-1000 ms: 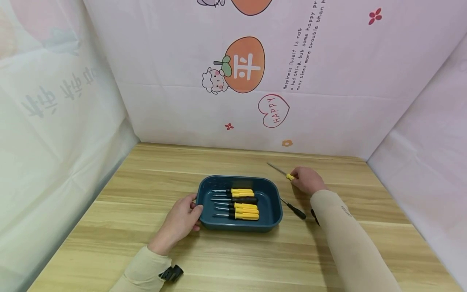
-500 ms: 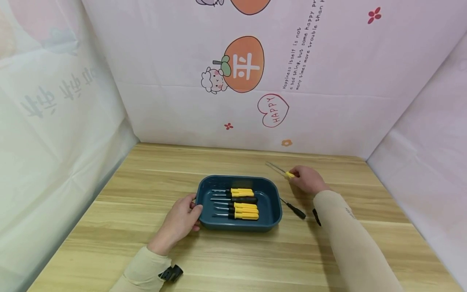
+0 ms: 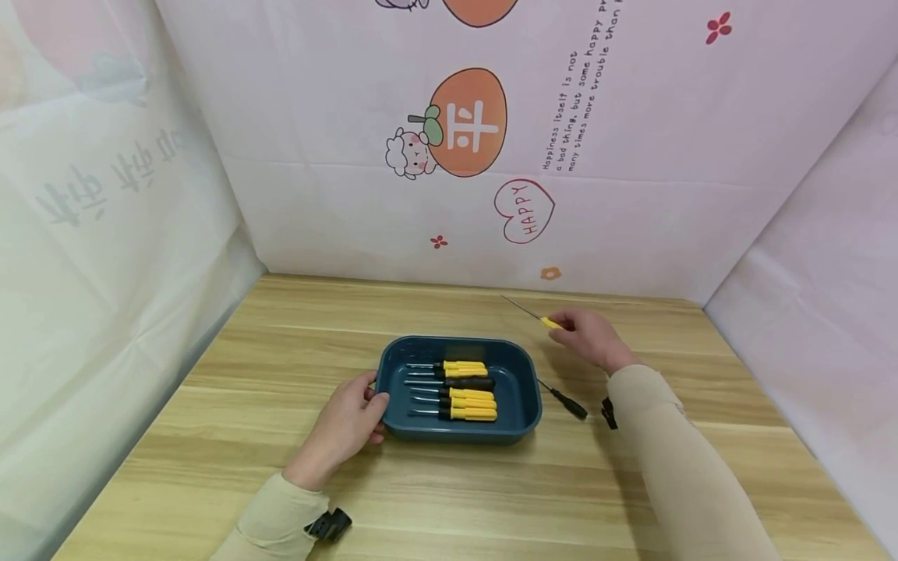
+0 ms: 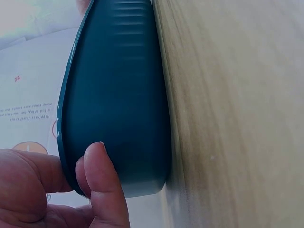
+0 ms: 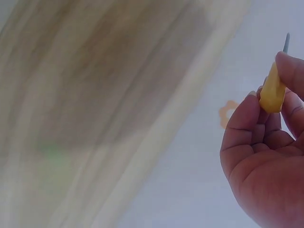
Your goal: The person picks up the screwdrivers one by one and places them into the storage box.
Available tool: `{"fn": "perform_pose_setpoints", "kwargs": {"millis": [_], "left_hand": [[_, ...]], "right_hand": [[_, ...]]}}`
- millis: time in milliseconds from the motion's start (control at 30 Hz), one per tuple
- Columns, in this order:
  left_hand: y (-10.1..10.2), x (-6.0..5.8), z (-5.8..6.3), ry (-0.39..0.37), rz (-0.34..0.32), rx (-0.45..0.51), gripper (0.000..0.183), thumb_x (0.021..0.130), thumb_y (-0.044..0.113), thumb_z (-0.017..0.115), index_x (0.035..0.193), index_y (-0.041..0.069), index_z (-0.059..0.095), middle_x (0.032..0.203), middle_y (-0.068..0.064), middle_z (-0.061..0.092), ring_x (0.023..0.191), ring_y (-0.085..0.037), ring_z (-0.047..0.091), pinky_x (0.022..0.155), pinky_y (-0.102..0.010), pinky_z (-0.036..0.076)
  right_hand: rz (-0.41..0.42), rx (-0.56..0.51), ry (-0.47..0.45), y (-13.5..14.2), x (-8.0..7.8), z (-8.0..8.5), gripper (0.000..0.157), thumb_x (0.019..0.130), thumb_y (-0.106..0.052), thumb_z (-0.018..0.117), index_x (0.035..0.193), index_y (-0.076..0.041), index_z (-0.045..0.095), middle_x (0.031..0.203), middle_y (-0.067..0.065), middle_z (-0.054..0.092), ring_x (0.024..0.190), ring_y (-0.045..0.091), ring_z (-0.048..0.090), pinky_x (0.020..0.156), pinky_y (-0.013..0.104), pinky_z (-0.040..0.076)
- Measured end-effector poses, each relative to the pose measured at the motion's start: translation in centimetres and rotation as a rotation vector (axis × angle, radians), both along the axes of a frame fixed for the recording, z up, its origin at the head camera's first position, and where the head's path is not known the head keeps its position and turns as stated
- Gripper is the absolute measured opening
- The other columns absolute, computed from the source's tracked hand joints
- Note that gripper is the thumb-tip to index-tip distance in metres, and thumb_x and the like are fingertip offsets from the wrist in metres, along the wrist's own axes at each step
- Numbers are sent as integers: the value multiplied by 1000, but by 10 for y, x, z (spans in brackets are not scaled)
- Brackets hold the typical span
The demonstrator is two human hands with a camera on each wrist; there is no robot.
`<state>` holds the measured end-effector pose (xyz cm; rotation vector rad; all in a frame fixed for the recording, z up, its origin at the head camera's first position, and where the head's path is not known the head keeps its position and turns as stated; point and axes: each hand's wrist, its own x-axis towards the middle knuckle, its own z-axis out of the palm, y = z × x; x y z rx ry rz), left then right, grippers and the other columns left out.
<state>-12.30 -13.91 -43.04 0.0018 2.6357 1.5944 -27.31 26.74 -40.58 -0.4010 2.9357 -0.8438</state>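
Note:
My left hand (image 3: pixel 344 425) grips the left end of a dark teal tray (image 3: pixel 456 435), thumb over the rim; the left wrist view shows fingers against the tray's outer wall (image 4: pixel 116 95). Inside the tray several yellow-handled screwdrivers (image 3: pixel 473 415) and a black-handled one (image 3: pixel 471 384) lie side by side, shafts to the left. Behind and right of the tray, my right hand (image 3: pixel 589 336) pinches a yellow-handled screwdriver (image 3: pixel 550 322) above the table, its shaft slanting up to the left. In the right wrist view its yellow handle (image 5: pixel 272 92) sits between thumb and fingers.
A black-handled screwdriver (image 3: pixel 570 404) lies on the wooden table (image 3: pixel 449 499) at the tray's right side, its tip hidden close to the tray wall. Printed white cloth (image 3: pixel 337 210) walls in the back and both sides of the table.
My right hand has lifted the yellow-handled screwdriver off the table, moving slightly up and left in the head view. The left hand and the tray have stayed in place.

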Motion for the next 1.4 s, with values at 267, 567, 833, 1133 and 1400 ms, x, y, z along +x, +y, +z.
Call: {"fn": "perform_pose_setpoints", "kwargs": {"millis": [267,567,833,1133,1400], "left_hand": [[0,-1,0,5,1,11,48,104,12,56,148,-6,48,97,-12,60,64,-17,63,53,-31,62],[0,-2,-1,8,2,13,47,104,12,57,148,-6,49,96,-11,60,64,-17,63,53,-31,62],[0,-2,-1,7,4,2,49,104,12,57,148,-6,48,98,-12,60,63,-17,63,53,-31,62],[0,-2,-2,15,0,1,47,104,12,57,146,-6,50,96,-11,61,62,-17,63,53,-31,62],[0,-2,-1,14,3,-1,48,104,12,57,147,-7,49,96,-12,61,61,-16,63,52,-32,62]], "right_hand": [[35,-30,15,-10,9,13,38,104,-22,64,135,0,65,121,17,69,103,28,63,91,43,57],[74,-53,41,-24,20,27,36,104,-21,65,135,-3,66,118,13,70,100,25,63,88,38,56],[126,-70,100,-40,29,34,33,102,-19,67,132,-4,68,116,11,71,99,25,64,87,38,58],[194,-73,148,-53,37,35,27,99,-14,70,125,-4,71,113,9,72,95,21,64,88,42,59],[224,-67,155,-67,46,38,24,98,-14,71,121,-8,74,110,5,72,91,20,62,86,39,58]]}}
